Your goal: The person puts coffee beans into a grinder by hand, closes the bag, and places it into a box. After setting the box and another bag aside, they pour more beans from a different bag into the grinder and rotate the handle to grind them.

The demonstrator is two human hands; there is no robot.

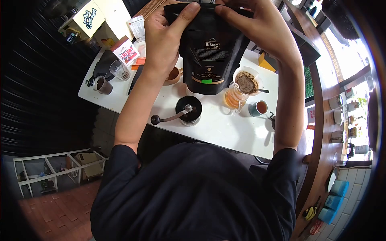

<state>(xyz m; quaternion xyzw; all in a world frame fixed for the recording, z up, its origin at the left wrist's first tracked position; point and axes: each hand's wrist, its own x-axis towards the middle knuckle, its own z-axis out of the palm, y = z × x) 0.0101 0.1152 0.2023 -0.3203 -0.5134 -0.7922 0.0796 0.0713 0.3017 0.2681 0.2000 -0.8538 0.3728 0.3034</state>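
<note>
Left hand [167,38], right hand [261,24]: fingers grasping top corners of black pouch [213,56], thumbs on near face. Hand grinder [189,112] nearby on white table [245,138].

Seen across the room, two hands, one left hand [171,36] and one right hand [261,22], appear with two pouches, one black pouch [213,58] and one white pouch [138,28]. The one desk [229,136] carries one hand grinder [189,111], one glass carafe [234,99], one dripper [251,72], one spoon [262,90] and one red-and-white box [125,51]. Two clear glasses [120,70] [103,85] are visible, along with two cups, one teal cup [257,109] and one brown cup [173,77]. Three blue containers [340,188] [334,202] [327,216] and one white rack [50,172] complete the count in clear view.
</note>
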